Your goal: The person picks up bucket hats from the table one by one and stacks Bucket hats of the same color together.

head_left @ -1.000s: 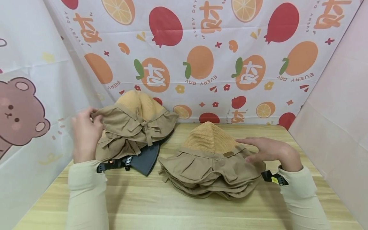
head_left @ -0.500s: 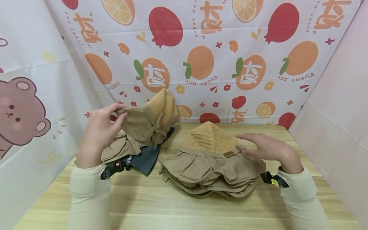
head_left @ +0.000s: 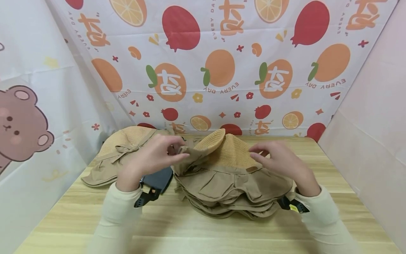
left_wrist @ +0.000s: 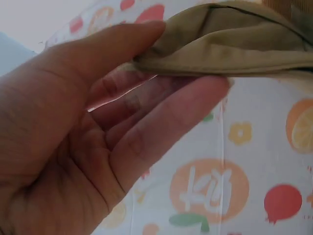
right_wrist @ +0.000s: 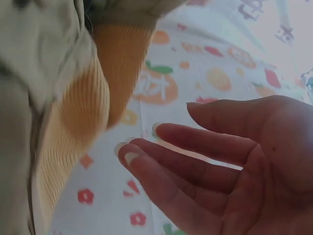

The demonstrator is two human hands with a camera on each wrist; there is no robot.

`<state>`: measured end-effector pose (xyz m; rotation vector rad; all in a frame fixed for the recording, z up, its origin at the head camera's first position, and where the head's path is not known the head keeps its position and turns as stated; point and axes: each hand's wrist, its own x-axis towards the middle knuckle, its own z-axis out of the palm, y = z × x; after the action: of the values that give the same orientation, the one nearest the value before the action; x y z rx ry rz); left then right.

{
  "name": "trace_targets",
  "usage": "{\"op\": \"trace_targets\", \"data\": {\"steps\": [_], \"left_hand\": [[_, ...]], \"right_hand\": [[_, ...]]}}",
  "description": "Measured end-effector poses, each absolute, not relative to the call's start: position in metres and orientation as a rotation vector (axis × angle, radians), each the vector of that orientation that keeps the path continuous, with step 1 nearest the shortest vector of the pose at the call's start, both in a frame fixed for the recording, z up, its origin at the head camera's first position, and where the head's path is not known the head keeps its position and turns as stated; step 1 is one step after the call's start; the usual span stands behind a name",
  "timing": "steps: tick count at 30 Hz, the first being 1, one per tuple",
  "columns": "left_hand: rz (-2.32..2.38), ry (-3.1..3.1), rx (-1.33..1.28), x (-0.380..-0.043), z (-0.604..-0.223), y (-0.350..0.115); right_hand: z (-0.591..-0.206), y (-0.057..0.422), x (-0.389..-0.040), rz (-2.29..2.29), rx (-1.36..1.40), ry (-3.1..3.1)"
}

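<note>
My left hand (head_left: pixel 152 155) pinches the khaki brim of a sun hat (head_left: pixel 206 144) between thumb and fingers; that brim (left_wrist: pixel 225 54) also shows in the left wrist view. The held hat tilts against the left side of a stack of similar hats (head_left: pixel 234 190), each with a ruffled khaki brim, the top one with a straw-coloured knit crown (head_left: pixel 236 150). To the right of that crown, my right hand (head_left: pixel 282 160) hovers with fingers loosely bent and nothing between them. In the right wrist view, the right hand (right_wrist: pixel 210 166) is apart from the knit crown (right_wrist: pixel 73 122).
Another khaki and straw hat with a bow (head_left: pixel 122 144) lies at the left. Partly under it is a dark grey cap-like piece (head_left: pixel 158 180) with white lettering at its edge. A fruit-print cloth (head_left: pixel 219 102) hangs behind the wooden table (head_left: pixel 190 236).
My left hand has lifted the upper hat off the left pile and carried it right to the stack. The right hand has shifted slightly left, toward the crown.
</note>
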<state>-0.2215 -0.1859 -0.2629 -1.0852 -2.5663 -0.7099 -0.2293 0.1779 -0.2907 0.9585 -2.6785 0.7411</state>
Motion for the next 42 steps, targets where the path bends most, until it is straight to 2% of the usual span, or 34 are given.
{"op": "trace_targets", "data": {"steps": [10, 17, 29, 36, 42], "left_hand": [[-0.707, -2.777, -1.15, -0.211, -0.267, -0.165], [-0.746, -2.862, -1.173, -0.207, -0.265, -0.161], [-0.928, -2.946, -1.213, -0.2, -0.261, -0.174], [-0.94, -2.903, -1.151, -0.199, -0.256, -0.191], [-0.937, -2.872, -1.061, -0.2, -0.253, -0.207]], "right_hand": [[-0.286, 0.112, -0.251, 0.683, 0.991, -2.834], [-0.281, 0.084, -0.264, 0.644, 0.998, -2.954], [-0.281, 0.06, -0.262, 0.747, 0.977, -3.047], [-0.28, 0.052, -0.259, 0.628, 0.986, -3.019], [-0.28, 0.045, -0.256, 0.78, 0.982, -2.974]]}}
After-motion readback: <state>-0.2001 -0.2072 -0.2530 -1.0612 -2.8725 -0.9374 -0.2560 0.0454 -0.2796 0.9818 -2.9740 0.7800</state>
